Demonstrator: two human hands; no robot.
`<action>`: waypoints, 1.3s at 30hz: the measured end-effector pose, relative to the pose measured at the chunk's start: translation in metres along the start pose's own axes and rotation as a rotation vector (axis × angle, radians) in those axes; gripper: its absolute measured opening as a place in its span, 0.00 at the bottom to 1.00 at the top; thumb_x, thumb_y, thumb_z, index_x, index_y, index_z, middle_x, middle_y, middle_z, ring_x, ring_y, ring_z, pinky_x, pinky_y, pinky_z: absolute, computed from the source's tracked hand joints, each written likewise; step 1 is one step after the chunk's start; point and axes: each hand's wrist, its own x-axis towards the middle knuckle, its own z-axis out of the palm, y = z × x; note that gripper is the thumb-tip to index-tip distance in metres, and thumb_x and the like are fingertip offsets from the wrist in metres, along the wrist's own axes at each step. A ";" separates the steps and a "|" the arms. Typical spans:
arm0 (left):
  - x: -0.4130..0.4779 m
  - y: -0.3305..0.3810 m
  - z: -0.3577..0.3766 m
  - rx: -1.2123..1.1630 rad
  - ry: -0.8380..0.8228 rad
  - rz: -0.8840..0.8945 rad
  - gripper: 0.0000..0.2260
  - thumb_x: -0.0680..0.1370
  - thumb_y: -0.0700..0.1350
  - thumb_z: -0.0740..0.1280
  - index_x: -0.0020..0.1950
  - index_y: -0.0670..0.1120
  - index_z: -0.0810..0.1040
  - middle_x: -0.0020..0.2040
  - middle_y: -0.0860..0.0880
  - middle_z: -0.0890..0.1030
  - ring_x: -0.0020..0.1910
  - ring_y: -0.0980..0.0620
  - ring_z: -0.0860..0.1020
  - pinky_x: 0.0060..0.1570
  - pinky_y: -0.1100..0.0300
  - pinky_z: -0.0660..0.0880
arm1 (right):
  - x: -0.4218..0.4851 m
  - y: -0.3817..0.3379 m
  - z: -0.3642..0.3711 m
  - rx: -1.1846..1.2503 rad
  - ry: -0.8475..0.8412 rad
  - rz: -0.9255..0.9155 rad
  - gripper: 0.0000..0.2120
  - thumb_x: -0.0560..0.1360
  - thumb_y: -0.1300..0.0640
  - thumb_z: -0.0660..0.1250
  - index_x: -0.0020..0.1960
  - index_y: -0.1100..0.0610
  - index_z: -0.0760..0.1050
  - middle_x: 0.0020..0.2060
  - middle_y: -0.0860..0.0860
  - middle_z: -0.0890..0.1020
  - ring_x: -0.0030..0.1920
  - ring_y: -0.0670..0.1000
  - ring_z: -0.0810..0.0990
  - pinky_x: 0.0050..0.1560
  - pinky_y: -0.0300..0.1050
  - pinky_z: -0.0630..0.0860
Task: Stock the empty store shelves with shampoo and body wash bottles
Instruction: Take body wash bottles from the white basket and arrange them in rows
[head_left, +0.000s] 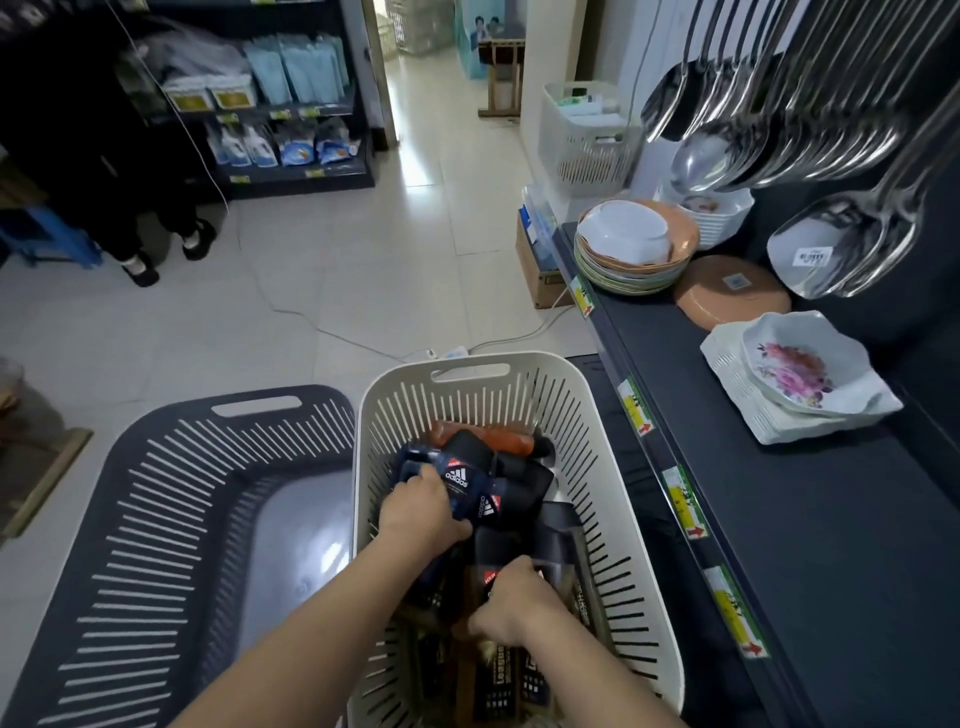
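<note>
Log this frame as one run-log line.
phase: picking from white basket | left hand: grips adidas bottle | right hand: grips dark bottle

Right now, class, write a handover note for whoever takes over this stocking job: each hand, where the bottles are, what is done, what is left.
Left hand grips a dark blue Adidas bottle in the white basket.
Right hand grips a dark brown bottle nearer in the same basket.
Other bottles lie piled there.
Done: no bottle visible on the dark shelf, which holds bowls.
Left: lift bottles out, shelve them.
</note>
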 end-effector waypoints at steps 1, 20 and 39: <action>0.000 0.000 -0.001 -0.002 -0.009 -0.003 0.39 0.72 0.57 0.70 0.73 0.39 0.58 0.63 0.42 0.76 0.60 0.42 0.77 0.52 0.51 0.75 | 0.000 -0.001 -0.005 -0.021 -0.008 -0.013 0.40 0.69 0.48 0.74 0.71 0.66 0.60 0.63 0.57 0.76 0.63 0.56 0.76 0.57 0.44 0.74; 0.090 0.037 -0.047 0.014 -0.020 0.231 0.20 0.83 0.50 0.52 0.69 0.41 0.71 0.69 0.40 0.73 0.67 0.40 0.71 0.65 0.51 0.68 | 0.016 0.030 -0.023 -0.200 0.402 -0.214 0.20 0.79 0.56 0.61 0.69 0.58 0.65 0.67 0.53 0.67 0.67 0.54 0.68 0.63 0.44 0.70; 0.032 0.047 -0.062 -0.326 0.103 0.043 0.20 0.64 0.57 0.78 0.47 0.48 0.78 0.40 0.50 0.83 0.37 0.50 0.81 0.37 0.57 0.77 | 0.052 0.018 -0.046 -0.075 0.494 -0.391 0.30 0.78 0.69 0.53 0.78 0.60 0.51 0.77 0.54 0.53 0.77 0.53 0.53 0.74 0.41 0.56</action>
